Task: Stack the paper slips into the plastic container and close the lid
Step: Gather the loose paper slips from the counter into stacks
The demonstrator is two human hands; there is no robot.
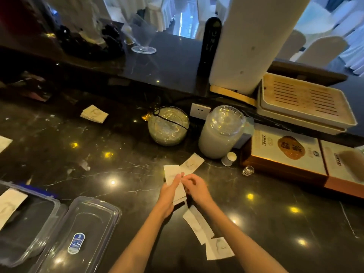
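Over the middle of the dark marble counter, my left hand [169, 191] and my right hand [195, 189] together grip a small stack of white paper slips [173, 175]. One loose slip [192, 163] lies just beyond the hands, and two more, a long slip [198, 223] and a short slip [218, 248], lie under my right forearm. The clear plastic container [25, 229] sits open at the lower left with a slip [8, 205] leaning on its far rim. Its clear lid [82, 233] lies upside down beside it.
Another pile of slips [94, 113] rests far left; a slip edge [4, 142] shows at the left border. A glass bowl [168, 126], a lidded jar [221, 132], a small white cup [229, 159], a tiny glass [248, 170], boxes [285, 154] and a tray [303, 101] crowd the right.
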